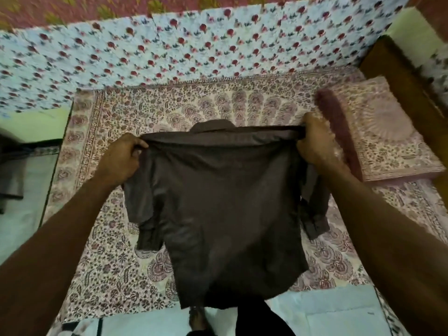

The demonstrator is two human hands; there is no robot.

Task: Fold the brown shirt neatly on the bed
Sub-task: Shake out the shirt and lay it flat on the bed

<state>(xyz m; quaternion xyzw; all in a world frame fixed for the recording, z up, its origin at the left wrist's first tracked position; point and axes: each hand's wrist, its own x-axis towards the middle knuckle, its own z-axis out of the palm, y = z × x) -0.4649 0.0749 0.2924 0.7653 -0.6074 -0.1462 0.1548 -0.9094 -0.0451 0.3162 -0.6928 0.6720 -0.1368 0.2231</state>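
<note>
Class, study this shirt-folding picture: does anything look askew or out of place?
Yes. The brown shirt hangs from the left hand and right hand, its hem past the bed edge, and its sleeves dangle unevenly.

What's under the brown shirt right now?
The brown shirt, held at its shoulders by the left hand and right hand, hangs over the patterned bedsheet. Whatever lies directly beneath is covered.
</note>
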